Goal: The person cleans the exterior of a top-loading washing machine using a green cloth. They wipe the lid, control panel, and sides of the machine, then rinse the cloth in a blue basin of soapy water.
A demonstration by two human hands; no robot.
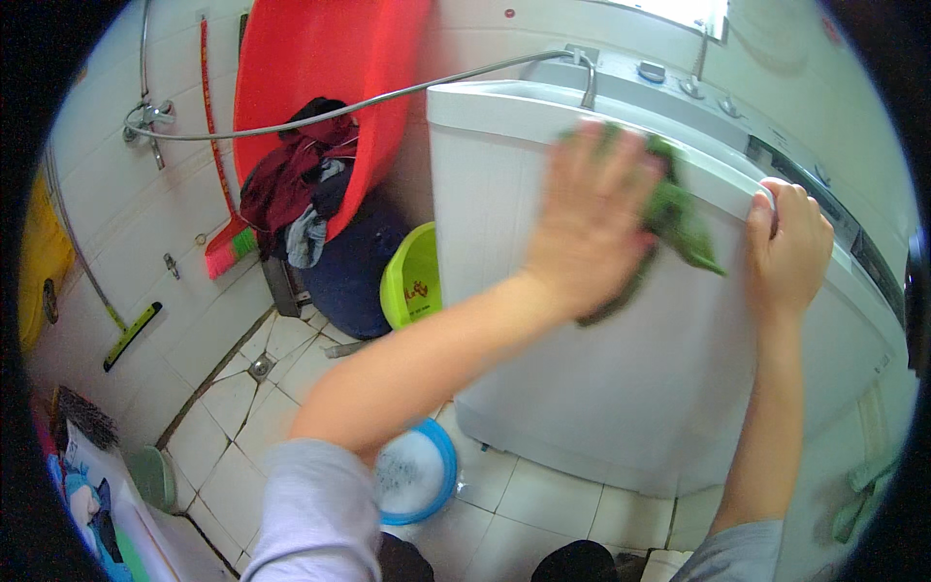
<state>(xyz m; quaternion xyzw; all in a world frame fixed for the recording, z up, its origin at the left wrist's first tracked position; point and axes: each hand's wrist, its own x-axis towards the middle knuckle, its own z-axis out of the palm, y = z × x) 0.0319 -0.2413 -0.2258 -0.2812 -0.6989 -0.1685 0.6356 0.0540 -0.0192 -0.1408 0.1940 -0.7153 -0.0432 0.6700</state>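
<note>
My left hand [596,218], blurred, lies spread over a green cloth [680,218] and presses it against the white front panel of a top-loading washing machine [618,393]. Part of the cloth hangs out to the right of the fingers, and the rest is hidden beneath the palm. At the machine's top edge, my right hand [793,247] grips the rim with its fingers curled over it. A blue basin [447,465] of foamy water stands on the tiled floor below my left forearm, partly covered by it.
A large red tub [327,51] leans at the wall above dark clothes [298,182]. A green basin [414,280] stands beside the machine. A metal shower hose [407,87] stretches across to its top. A floor squeegee [131,338] leans left, near a floor drain [262,367].
</note>
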